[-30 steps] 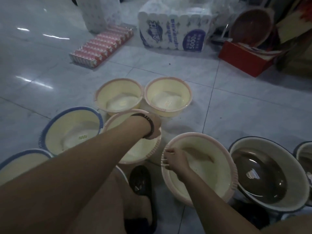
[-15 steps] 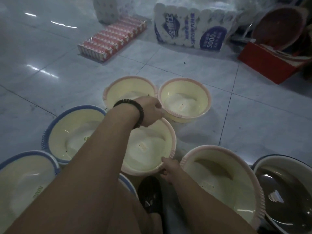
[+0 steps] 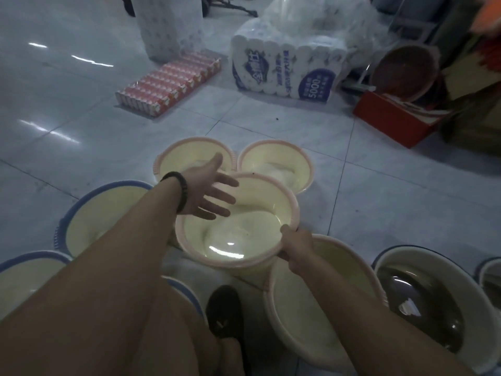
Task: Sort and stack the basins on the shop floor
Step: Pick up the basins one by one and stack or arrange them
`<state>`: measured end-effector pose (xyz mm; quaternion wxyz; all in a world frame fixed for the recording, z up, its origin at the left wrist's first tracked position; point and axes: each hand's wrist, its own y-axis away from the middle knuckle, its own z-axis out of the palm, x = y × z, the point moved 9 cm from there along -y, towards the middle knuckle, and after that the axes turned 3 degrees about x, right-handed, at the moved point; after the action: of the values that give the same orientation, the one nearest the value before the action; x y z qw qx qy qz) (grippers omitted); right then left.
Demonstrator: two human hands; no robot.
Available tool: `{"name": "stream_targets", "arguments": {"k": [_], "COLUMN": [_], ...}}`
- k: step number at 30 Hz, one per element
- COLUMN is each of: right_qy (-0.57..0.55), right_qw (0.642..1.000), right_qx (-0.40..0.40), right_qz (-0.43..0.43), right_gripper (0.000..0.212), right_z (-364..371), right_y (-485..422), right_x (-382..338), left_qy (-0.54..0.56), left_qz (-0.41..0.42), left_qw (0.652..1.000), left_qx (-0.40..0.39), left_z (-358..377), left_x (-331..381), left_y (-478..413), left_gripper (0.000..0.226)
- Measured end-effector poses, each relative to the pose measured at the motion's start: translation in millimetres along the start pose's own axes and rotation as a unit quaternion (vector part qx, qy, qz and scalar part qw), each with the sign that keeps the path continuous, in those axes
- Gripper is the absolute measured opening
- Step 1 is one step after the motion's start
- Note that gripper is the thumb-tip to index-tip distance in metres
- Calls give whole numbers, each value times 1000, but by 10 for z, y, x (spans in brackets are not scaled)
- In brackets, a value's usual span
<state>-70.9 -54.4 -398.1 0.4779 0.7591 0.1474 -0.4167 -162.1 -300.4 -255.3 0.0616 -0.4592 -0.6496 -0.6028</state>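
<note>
My right hand (image 3: pixel 294 244) grips the near right rim of a cream basin with a pink rim (image 3: pixel 244 234), which is tilted and lifted off the floor. My left hand (image 3: pixel 210 195), with a black wrist band, hovers open with spread fingers over that basin's far left rim, not touching it. Two smaller pink-rimmed basins (image 3: pixel 187 156) (image 3: pixel 282 164) stand on the tiles behind. A larger pink-rimmed basin (image 3: pixel 303 316) sits under my right forearm. Blue-rimmed cream basins (image 3: pixel 89 221) (image 3: pixel 24 275) lie to the left.
A dark brown basin with a white rim (image 3: pixel 433 316) sits at the right. Farther off are a pack of red boxes (image 3: pixel 168 85), a toilet roll pack (image 3: pixel 284 71), a red box (image 3: pixel 393 118) and a brown basin (image 3: pixel 404 69). My black shoe (image 3: pixel 225 313) is below the held basin.
My left hand let go of the pink-rimmed basin's far rim and opened. My right hand now grips its near rim and has lifted and tilted it. The camera tipped upward.
</note>
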Motion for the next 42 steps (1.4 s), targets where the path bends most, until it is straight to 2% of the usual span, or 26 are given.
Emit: {"name": "stream_targets", "arguments": {"k": [1, 2, 4, 5, 6, 9, 12, 14, 18, 23, 32, 42], "right_qy": [-15, -20, -31, -30, -23, 3, 11, 7, -41, 15, 82, 205], "right_qw": [1000, 1000, 998, 997, 996, 991, 987, 989, 987, 981, 985, 969], "right_qx": [1, 6, 22, 27, 31, 74, 108, 109, 122, 173, 148, 135], "right_qz": [-5, -12, -40, -60, -79, -114, -116, -97, -95, -90, -32, 29], "right_gripper": [4, 12, 17, 15, 13, 13, 15, 21, 17, 8, 22, 23], "right_z": [-174, -376, -804, -1018, -1226, -1881, -2450, -2706, -3102, -3416, -3242, -3056], "right_y": [-1, 6, 52, 92, 140, 295, 406, 438, 463, 389, 117, -204], "right_x": [-99, -197, -377, -448, -500, -535, -387, -155, 332, 810, 1197, 1476], "left_qy": [-24, -110, -334, -382, -383, -285, -145, -86, -86, -100, -114, -148], "left_qz": [-1, 3, 25, 40, 48, 83, 114, 94, 77, 72, 8, -37], "left_qw": [999, 990, 925, 901, 896, 922, 960, 971, 970, 972, 965, 955], "left_qx": [37, 89, 178, 202, 219, 249, 211, 202, 214, 199, 236, 253], "left_z": [-23, -40, 53, 172, 290, 644, 1115, 1411, 1873, 2299, 2409, 2456], "left_x": [-45, -64, -69, -60, -58, 3, 26, -123, -417, -713, -1125, -1269], "left_y": [-3, 1, 5, 35, 79, 145, 129, 129, 105, -13, -403, -715], "left_gripper": [74, 68, 65, 70, 76, 82, 73, 61, 50, 49, 48, 38]}}
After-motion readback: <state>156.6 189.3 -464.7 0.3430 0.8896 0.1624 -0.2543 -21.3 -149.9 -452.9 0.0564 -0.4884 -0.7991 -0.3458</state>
